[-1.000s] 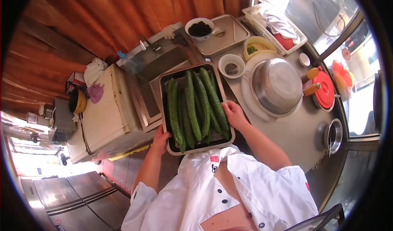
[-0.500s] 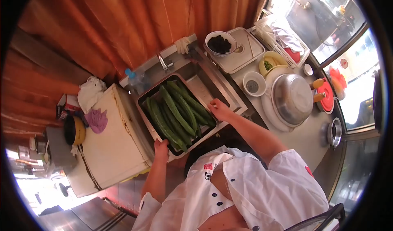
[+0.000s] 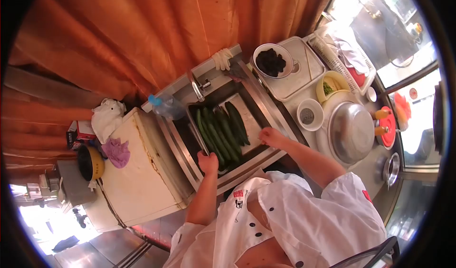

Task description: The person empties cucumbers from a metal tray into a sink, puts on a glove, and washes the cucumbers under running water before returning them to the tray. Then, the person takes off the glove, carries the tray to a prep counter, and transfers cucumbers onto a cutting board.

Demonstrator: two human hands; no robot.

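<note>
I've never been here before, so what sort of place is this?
Probably a restaurant kitchen, judging by the cucumbers in a metal sink and the white chef-style jacket.

An orange curtain point(image 3: 156, 25) covers the wall behind here, hanging in deep folds. Over on the left I can see a white cabinet point(image 3: 135, 177) with rusty edges, a crumpled purple cloth point(image 3: 116, 153) lying on it, a yellow pot point(image 3: 98, 163) just beside that, and a white bag point(image 3: 108, 118) near a red box point(image 3: 84, 129). Across on the right, a bowl point(image 3: 285, 71) of dark pieces stands at the corner of a metal tray point(image 3: 289, 86). Near it sit a white bowl point(image 3: 304, 107), a yellow bowl point(image 3: 339, 82) with chopped greens point(image 3: 327, 88) inside, and a white basket point(image 3: 325, 54) with a pale cloth point(image 3: 350, 52) in it. A shiny metal bowl point(image 3: 354, 130) rests upside down, and beyond it shows a bright red lid point(image 3: 389, 130).
</note>
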